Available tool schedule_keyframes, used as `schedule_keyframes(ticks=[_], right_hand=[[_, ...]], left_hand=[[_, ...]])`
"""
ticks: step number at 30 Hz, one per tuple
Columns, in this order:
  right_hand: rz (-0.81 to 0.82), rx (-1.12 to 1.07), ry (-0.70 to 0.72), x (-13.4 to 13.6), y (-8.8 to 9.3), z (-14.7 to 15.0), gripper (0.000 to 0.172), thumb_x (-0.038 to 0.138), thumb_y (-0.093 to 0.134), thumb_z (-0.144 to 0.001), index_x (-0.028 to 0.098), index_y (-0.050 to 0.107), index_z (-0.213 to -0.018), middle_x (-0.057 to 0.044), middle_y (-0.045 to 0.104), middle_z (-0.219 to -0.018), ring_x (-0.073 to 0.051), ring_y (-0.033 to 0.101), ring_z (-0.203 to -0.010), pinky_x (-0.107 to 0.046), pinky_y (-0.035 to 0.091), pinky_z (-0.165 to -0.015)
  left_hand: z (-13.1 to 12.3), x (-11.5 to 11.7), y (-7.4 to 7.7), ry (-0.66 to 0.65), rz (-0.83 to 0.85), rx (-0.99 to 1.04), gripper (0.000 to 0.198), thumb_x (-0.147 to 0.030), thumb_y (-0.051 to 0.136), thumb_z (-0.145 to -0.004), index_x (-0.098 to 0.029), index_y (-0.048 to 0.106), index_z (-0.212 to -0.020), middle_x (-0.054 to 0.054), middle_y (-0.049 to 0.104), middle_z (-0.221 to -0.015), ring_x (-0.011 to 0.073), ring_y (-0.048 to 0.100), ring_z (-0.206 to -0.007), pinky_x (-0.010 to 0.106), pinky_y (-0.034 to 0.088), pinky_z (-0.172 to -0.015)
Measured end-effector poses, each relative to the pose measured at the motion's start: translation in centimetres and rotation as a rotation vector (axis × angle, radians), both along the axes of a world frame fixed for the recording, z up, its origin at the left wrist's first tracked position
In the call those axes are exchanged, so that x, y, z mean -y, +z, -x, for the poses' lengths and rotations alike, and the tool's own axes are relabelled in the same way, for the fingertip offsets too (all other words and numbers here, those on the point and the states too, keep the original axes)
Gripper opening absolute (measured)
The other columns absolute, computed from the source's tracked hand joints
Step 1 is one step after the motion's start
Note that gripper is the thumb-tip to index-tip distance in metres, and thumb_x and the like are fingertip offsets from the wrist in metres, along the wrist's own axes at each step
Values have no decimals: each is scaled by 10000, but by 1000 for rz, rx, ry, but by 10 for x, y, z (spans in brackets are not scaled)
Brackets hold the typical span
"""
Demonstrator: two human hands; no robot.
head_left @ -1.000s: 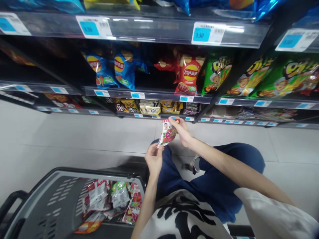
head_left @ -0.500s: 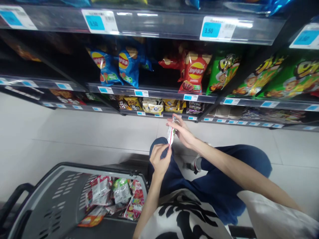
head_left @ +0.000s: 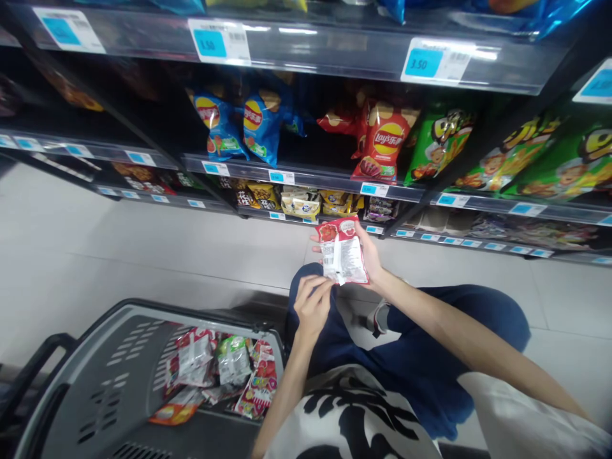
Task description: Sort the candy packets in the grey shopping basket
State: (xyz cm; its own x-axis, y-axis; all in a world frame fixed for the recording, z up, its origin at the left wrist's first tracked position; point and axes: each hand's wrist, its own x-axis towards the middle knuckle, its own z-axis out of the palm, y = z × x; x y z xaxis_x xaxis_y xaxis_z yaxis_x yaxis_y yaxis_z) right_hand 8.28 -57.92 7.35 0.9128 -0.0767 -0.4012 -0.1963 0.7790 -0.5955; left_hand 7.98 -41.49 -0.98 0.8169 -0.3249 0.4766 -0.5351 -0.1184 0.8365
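A small red and white snack packet (head_left: 342, 252) is held above my knees, its printed side with text and a barcode facing up. My right hand (head_left: 370, 255) grips it from behind and along its right edge, with fingertips showing past the left edge. At the packet's lower left corner, my left hand (head_left: 313, 303) has its fingers bent and pressed together against the edge. Lower left, a grey basket (head_left: 115, 363) holds several red, green and orange packets (head_left: 234, 360).
Shelves (head_left: 296, 54) with price tags run across the top. Blue chip bags (head_left: 261, 127), a red chip bag (head_left: 385, 140) and green bags (head_left: 442, 143) stand on the middle level. Smaller packets (head_left: 300, 203) lie on the bottom one. My knees are bent over the tiled floor (head_left: 191, 245).
The packet has turned from edge-on to show its flat printed side. My right hand has moved behind it. The view has shifted slightly.
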Motion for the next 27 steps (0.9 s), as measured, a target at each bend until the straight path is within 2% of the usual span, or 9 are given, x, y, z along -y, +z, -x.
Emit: schedule_keyframes(ticks=[3,6,12,20,27], right_hand=[[17,-33,5,2,3,1,738,838,538,-791,206,710,-1132,-113,759,-1050,-306,705,-1001,-430,596,-808],[25,-41,-8,2,4,3,739,853,522,-797,211,719,-1106,-120,760,-1033,-315,703,-1012,-444,597,-809],[-37,-25,-42,2,-1,1,703,825,520,-838,201,720,-1092,-122,757,-1072,-313,694,-1062,-445,604,-841],[-123,-30,-64,4,2,-9,651,734,383,-967,184,712,-1086,-122,745,-1139,-281,701,-1065,-403,625,-794],[-101,-36,-60,4,-3,-12,656,751,421,-949,187,696,-1142,-122,749,-1121,-270,723,-995,-391,626,-769]], left_hand=[[2,0,3,15,4,72,300,-116,684,-876,-356,800,-1011,24,735,-856,196,656,-828,384,547,-797],[3,0,5,39,16,85,287,-127,674,-885,-359,804,-994,23,725,-828,194,656,-809,379,547,-771],[-1,1,4,49,34,163,343,-65,677,-874,-340,792,-1043,16,717,-827,177,665,-810,346,553,-754],[-9,5,8,75,48,271,312,28,671,-848,-232,772,-988,12,685,-831,135,643,-816,300,558,-746],[-13,3,2,61,-13,329,289,-10,655,-875,-237,764,-1017,12,660,-806,138,647,-804,296,562,-740]])
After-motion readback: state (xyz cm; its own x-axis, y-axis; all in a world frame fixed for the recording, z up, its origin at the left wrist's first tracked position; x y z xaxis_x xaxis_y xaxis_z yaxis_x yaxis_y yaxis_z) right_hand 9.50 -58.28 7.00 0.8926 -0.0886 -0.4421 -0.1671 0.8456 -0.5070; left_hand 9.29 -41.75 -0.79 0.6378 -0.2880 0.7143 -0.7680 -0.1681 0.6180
